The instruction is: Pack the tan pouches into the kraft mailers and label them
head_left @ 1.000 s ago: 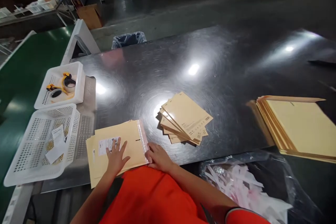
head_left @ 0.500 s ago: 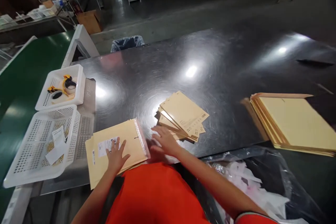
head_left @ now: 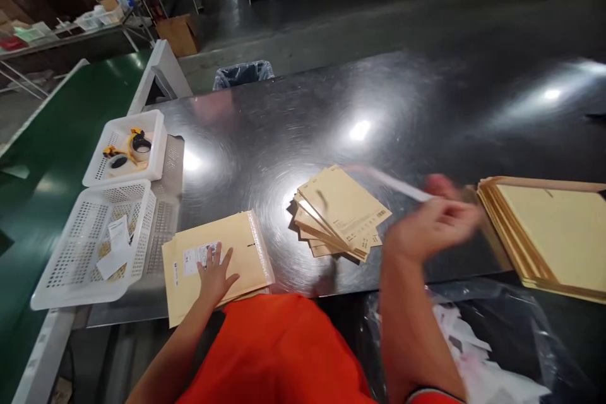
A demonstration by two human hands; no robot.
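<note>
My left hand [head_left: 218,274] lies flat with fingers spread on the top padded envelope [head_left: 241,246], partly over its white shipping label [head_left: 192,260]. Another envelope edge shows beneath it. A bubble-lined strip runs along the envelope's right end. My right hand [head_left: 433,224], blurred by motion, is raised to the right of a small stack of printed cardboard mailers [head_left: 348,205]. Its fingers are closed on a thin white peel-off strip [head_left: 402,186] that trails to the left above the table.
Two white baskets [head_left: 45,293] stand at left, one with tape dispensers [head_left: 137,146], one with paper slips. A stack of yellow envelopes [head_left: 558,233] lies at right. Below the table edge, a plastic-lined bin [head_left: 525,309] holds white strips. A green conveyor [head_left: 61,120] runs along the left.
My right hand has moved from the envelope's right end to the right and up, now pulling a white strip with it. My left hand stays on the envelope. The view has shifted slightly.
</note>
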